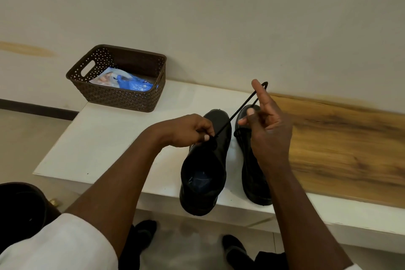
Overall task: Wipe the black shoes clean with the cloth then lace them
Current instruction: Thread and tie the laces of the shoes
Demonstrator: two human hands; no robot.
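Note:
Two black shoes stand side by side on a white shelf (114, 138), toes toward the wall. My left hand (188, 130) pinches the black lace (243, 104) at the eyelets of the left shoe (205, 180). A loop of that lace runs up over the raised forefinger of my right hand (266, 125), whose thumb and other fingers curl round it. The right shoe (252, 173) sits partly behind my right hand and forearm. No cloth is in sight.
A brown perforated basket (122, 94) stands at the shelf's back left, holding a blue and white plastic packet (127, 81). A wood-grain panel (350, 144) covers the shelf's right part. A pale wall rises behind. Below the shelf edge are my dark feet on the floor.

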